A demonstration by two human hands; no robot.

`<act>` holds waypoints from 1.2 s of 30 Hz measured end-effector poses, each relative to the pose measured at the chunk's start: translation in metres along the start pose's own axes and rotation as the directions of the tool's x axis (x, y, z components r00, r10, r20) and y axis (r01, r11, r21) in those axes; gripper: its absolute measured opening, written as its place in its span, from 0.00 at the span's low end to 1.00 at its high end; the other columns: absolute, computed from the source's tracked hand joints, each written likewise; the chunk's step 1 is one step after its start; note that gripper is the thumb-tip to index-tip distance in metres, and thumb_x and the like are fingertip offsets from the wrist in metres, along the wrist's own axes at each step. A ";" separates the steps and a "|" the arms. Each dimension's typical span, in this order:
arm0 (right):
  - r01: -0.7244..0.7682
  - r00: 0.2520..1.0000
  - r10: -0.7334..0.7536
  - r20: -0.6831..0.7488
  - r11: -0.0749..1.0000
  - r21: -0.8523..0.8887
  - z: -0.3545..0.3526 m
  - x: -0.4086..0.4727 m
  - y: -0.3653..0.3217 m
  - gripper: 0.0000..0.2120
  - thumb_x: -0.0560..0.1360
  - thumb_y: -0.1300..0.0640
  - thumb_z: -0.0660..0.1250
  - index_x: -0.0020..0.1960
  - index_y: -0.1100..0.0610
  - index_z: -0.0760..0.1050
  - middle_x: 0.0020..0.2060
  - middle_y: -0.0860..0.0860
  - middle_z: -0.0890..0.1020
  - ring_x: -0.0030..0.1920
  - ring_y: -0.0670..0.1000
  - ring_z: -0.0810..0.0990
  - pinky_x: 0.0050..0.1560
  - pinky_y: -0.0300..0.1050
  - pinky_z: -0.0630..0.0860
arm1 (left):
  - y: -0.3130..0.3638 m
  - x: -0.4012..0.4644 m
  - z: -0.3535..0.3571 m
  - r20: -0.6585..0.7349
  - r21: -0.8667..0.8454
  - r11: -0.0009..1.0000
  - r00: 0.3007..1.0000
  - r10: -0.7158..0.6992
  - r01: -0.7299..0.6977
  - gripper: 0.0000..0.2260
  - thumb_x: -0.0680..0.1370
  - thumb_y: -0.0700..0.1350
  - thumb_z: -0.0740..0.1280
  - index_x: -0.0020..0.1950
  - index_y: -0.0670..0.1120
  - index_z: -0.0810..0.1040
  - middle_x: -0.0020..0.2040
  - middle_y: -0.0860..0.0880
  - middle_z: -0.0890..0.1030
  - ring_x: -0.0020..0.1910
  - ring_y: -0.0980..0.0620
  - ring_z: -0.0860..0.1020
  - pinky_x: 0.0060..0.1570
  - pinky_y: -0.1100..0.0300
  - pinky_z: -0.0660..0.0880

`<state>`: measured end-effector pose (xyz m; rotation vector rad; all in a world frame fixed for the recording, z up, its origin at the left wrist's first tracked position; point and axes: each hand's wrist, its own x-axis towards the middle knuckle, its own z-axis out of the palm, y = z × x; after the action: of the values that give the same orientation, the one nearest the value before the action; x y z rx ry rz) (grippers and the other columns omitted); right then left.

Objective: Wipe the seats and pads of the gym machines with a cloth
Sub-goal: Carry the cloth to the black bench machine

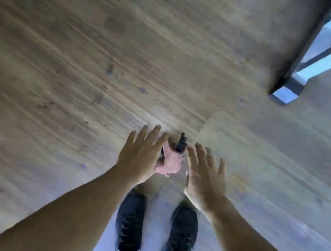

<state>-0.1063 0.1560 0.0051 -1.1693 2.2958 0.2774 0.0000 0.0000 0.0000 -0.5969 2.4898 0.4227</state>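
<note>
We hold our left hand [140, 155] and right hand [204, 174] above our shoes [130, 221], fingers spread and empty, so we judge wiping unstarted: next we need a cloth.

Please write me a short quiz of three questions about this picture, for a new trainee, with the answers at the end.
1. True or false: the left hand grips a cloth.
2. Which surface fills most of the view? A) carpet B) wooden floor C) rubber mat
3. Fill in the missing word: the fingers of the right hand are ____ (spread or curled).

Key
1. False. Its fingers are straight and it holds nothing.
2. B.
3. spread.
</note>
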 end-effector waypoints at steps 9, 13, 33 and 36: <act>0.026 0.992 -0.019 -0.125 0.998 0.058 0.011 0.033 -0.005 0.43 0.65 0.60 0.78 0.76 0.61 0.64 0.74 0.60 0.70 0.73 0.63 0.69 0.69 0.70 0.65 | -0.008 0.025 0.003 -0.362 -0.097 0.957 0.905 0.222 -0.274 0.17 0.68 0.48 0.67 0.55 0.46 0.83 0.60 0.43 0.81 0.57 0.40 0.80 0.55 0.45 0.76; 0.043 0.983 -0.031 -0.180 0.997 0.065 0.015 0.038 -0.006 0.33 0.63 0.60 0.80 0.66 0.59 0.75 0.66 0.60 0.77 0.67 0.63 0.74 0.65 0.70 0.70 | -0.006 0.028 0.006 -0.307 -0.083 0.962 0.925 0.224 -0.260 0.16 0.60 0.40 0.81 0.46 0.46 0.85 0.55 0.45 0.83 0.55 0.40 0.81 0.52 0.45 0.78; 0.152 0.981 -0.170 0.089 0.971 0.184 -0.226 -0.144 0.023 0.13 0.77 0.50 0.65 0.60 0.54 0.75 0.56 0.51 0.81 0.57 0.53 0.80 0.71 0.49 0.64 | 0.042 -0.146 -0.220 -0.101 0.016 0.959 0.954 0.283 -0.283 0.21 0.54 0.46 0.82 0.41 0.52 0.77 0.39 0.53 0.80 0.38 0.53 0.81 0.37 0.63 0.79; 0.136 0.986 -0.128 -0.105 0.988 0.068 -0.310 -0.186 0.036 0.14 0.65 0.49 0.76 0.49 0.52 0.80 0.44 0.50 0.83 0.46 0.51 0.84 0.61 0.54 0.76 | 0.065 -0.182 -0.312 -0.183 0.065 0.948 0.931 0.317 -0.310 0.21 0.52 0.47 0.82 0.37 0.52 0.76 0.37 0.54 0.79 0.40 0.51 0.81 0.41 0.62 0.76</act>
<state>-0.1620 0.1774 0.3633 -1.3171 2.2803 0.0830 -0.0285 -0.0128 0.3652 -0.2305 2.7831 0.4575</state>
